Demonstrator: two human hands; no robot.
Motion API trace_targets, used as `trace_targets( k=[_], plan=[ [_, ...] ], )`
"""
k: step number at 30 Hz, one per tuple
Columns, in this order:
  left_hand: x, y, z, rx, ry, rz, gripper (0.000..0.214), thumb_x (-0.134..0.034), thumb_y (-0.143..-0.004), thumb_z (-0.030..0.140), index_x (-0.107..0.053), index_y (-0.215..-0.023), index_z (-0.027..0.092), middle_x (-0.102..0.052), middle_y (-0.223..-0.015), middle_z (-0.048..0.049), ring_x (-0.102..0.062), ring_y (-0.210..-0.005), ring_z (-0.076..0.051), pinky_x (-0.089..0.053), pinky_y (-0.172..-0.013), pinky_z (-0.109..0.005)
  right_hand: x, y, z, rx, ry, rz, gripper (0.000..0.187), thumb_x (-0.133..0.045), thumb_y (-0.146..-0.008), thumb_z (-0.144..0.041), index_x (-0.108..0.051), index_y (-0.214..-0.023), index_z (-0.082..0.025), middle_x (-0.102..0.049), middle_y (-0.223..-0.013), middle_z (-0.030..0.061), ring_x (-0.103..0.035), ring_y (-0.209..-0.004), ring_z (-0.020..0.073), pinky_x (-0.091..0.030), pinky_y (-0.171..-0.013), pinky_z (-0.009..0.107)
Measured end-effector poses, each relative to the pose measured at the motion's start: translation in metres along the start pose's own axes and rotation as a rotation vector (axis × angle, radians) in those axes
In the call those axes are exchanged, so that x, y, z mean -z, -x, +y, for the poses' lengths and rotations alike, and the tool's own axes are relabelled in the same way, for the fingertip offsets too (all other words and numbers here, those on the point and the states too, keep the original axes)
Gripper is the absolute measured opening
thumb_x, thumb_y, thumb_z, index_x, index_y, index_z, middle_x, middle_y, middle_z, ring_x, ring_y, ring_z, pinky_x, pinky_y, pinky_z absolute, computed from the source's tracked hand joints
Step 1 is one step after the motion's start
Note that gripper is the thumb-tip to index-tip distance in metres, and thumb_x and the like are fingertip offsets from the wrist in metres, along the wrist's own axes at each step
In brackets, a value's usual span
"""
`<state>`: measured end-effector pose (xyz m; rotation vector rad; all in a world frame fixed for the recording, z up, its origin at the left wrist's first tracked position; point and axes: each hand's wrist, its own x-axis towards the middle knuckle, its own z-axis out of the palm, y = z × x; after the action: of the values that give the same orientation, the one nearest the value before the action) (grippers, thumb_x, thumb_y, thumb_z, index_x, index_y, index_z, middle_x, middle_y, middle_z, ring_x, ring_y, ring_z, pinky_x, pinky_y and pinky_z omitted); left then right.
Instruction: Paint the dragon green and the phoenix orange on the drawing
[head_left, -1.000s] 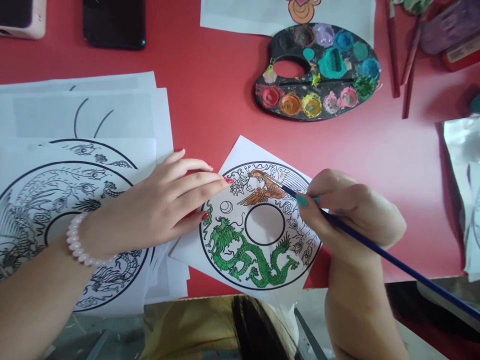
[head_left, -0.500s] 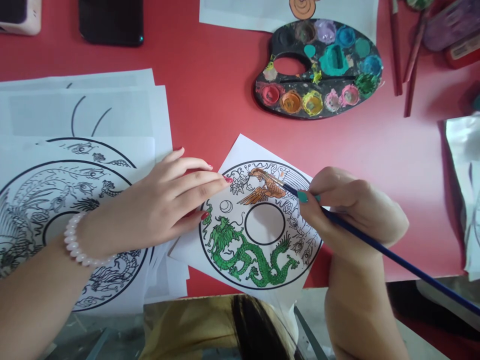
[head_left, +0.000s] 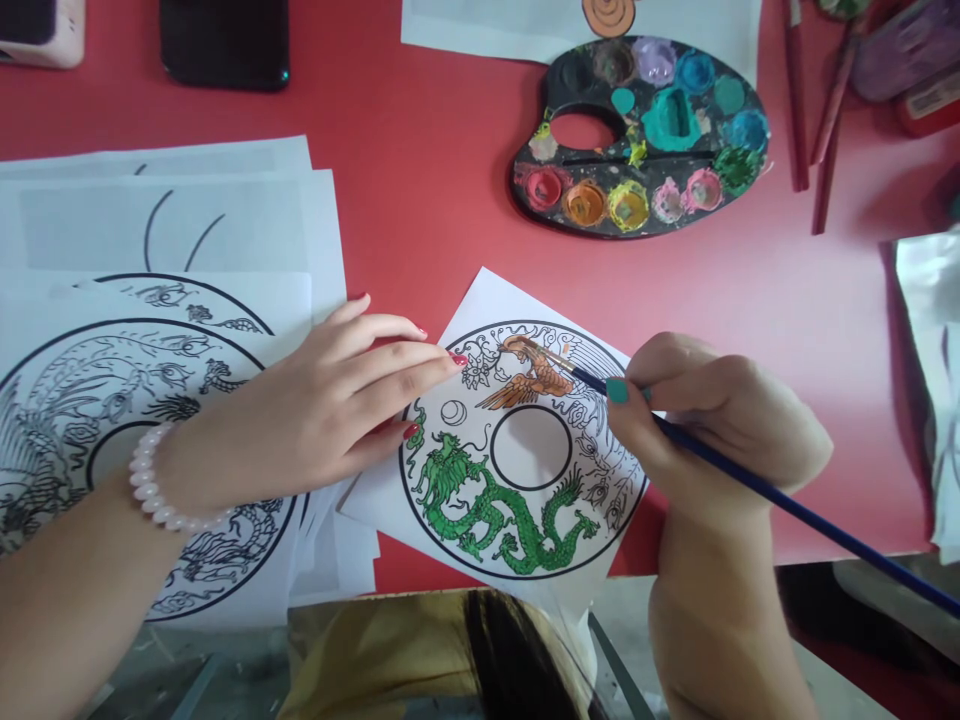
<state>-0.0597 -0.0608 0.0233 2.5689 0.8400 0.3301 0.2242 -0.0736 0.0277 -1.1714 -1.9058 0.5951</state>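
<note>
A square sheet of paper (head_left: 480, 295) with a printed round dragon-and-phoenix design lies at an angle before me. Its dragon (head_left: 517, 510) is painted green, and part of the phoenix (head_left: 546, 378) is orange. My right hand (head_left: 712, 410) pinches a blue-handled paintbrush (head_left: 757, 480), whose bristles rest on the phoenix near its head and neck. Flat and with fingers stretched, my left hand (head_left: 360, 390) lies across the sheet's left edge, fingertips touching the paper. The same hand's wrist, with a bead bracelet (head_left: 161, 485), is over a stack of printed sheets (head_left: 247, 300).
A paint palette (head_left: 645, 150) with several colours lies beyond the sheet on the red table (head_left: 420, 180). Brushes (head_left: 795, 110) and paint bottles (head_left: 907, 50) are at the far right. A black phone (head_left: 225, 40) lies at the far left. A silvery packet (head_left: 934, 330) sits on the right.
My right hand has shifted slightly to the right, and the brush tip has slid a little along the phoenix's neck. The left hand stays in place.
</note>
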Motion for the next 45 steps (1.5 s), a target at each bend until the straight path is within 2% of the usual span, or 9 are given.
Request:
trace_targets(
  k=[4, 11, 16, 22, 29, 36, 39, 42, 45],
  plan=[
    [-0.001, 0.001, 0.000, 0.010, -0.021, -0.011, 0.046, -0.052, -0.090, 0.020, -0.041, -0.135, 0.021, -0.056, -0.126, -0.0072, -0.046, -0.122, -0.026, -0.027, -0.111, -0.057, -0.001, 0.001, 0.001, -0.029, 0.003, 0.054, 0.031, -0.062, -0.074, -0.006, -0.038, -0.063, -0.022, -0.045, -0.060, -0.0039, -0.041, -0.049, 0.0087, -0.030, -0.042, 0.026],
    [-0.002, 0.002, 0.001, -0.029, -0.086, 0.015, 0.045, -0.049, -0.092, 0.022, -0.041, -0.136, 0.015, -0.057, -0.124, -0.0093, -0.045, -0.121, -0.026, -0.028, -0.111, -0.053, 0.010, -0.013, 0.010, -0.048, -0.021, 0.303, 0.024, -0.064, -0.077, -0.012, -0.044, -0.067, -0.022, -0.045, -0.055, -0.0055, -0.045, -0.047, 0.0091, -0.031, -0.043, 0.027],
    [-0.002, 0.002, 0.004, 0.011, -0.116, 0.008, 0.045, -0.047, -0.092, 0.022, -0.043, -0.136, 0.017, -0.057, -0.127, -0.0081, -0.045, -0.122, -0.025, -0.028, -0.112, -0.052, 0.024, -0.030, 0.030, -0.089, 0.207, 0.221, 0.018, -0.071, -0.075, -0.024, -0.054, -0.070, -0.022, -0.053, -0.059, -0.0036, -0.049, -0.052, 0.0107, -0.038, -0.047, 0.028],
    [-0.003, 0.002, 0.006, 0.024, -0.148, 0.012, 0.046, -0.048, -0.093, 0.025, -0.042, -0.138, 0.016, -0.057, -0.128, -0.0078, -0.047, -0.120, -0.025, -0.030, -0.111, -0.052, 0.019, -0.054, 0.050, -0.052, 0.291, 0.142, 0.020, -0.070, -0.075, -0.023, -0.052, -0.068, -0.023, -0.054, -0.060, -0.0039, -0.049, -0.053, 0.0106, -0.040, -0.049, 0.027],
    [-0.005, 0.003, 0.007, 0.037, -0.166, 0.027, 0.045, -0.047, -0.093, 0.024, -0.043, -0.137, 0.015, -0.057, -0.129, -0.0072, -0.046, -0.120, -0.025, -0.028, -0.112, -0.051, 0.017, -0.059, 0.048, 0.029, 0.364, 0.050, 0.022, -0.065, -0.078, -0.021, -0.047, -0.066, -0.022, -0.050, -0.064, -0.0028, -0.045, -0.056, 0.0108, -0.040, -0.052, 0.028],
    [-0.006, 0.002, 0.010, 0.034, -0.202, 0.058, 0.042, -0.046, -0.093, 0.021, -0.045, -0.134, 0.012, -0.058, -0.126, -0.0081, -0.047, -0.117, -0.026, -0.031, -0.109, -0.052, 0.017, -0.061, 0.046, 0.081, 0.418, 0.062, 0.022, -0.063, -0.078, -0.019, -0.046, -0.065, -0.021, -0.049, -0.062, -0.0038, -0.045, -0.055, 0.0097, -0.040, -0.051, 0.025],
    [-0.007, 0.001, 0.012, 0.030, -0.208, 0.070, 0.041, -0.046, -0.094, 0.022, -0.045, -0.134, 0.012, -0.058, -0.126, -0.0080, -0.048, -0.115, -0.026, -0.032, -0.108, -0.052, 0.019, -0.055, 0.037, 0.056, 0.386, 0.085, 0.022, -0.063, -0.078, -0.018, -0.046, -0.065, -0.021, -0.049, -0.060, -0.0047, -0.046, -0.054, 0.0092, -0.039, -0.051, 0.025],
    [-0.008, 0.001, 0.015, 0.027, -0.210, 0.069, 0.040, -0.046, -0.094, 0.021, -0.047, -0.133, 0.012, -0.058, -0.126, -0.0076, -0.048, -0.115, -0.026, -0.032, -0.109, -0.051, 0.018, -0.038, 0.019, 0.000, 0.244, 0.141, 0.020, -0.064, -0.079, -0.018, -0.047, -0.069, -0.022, -0.049, -0.061, -0.0048, -0.047, -0.054, 0.0089, -0.037, -0.049, 0.026],
    [-0.008, 0.001, 0.016, 0.031, -0.208, 0.069, 0.038, -0.046, -0.093, 0.020, -0.048, -0.131, 0.013, -0.058, -0.126, -0.0077, -0.049, -0.116, -0.025, -0.031, -0.110, -0.050, 0.009, -0.022, 0.002, 0.020, 0.036, 0.050, 0.021, -0.062, -0.081, -0.014, -0.045, -0.071, -0.022, -0.046, -0.060, -0.0044, -0.047, -0.054, 0.0089, -0.037, -0.048, 0.025]
  ],
)
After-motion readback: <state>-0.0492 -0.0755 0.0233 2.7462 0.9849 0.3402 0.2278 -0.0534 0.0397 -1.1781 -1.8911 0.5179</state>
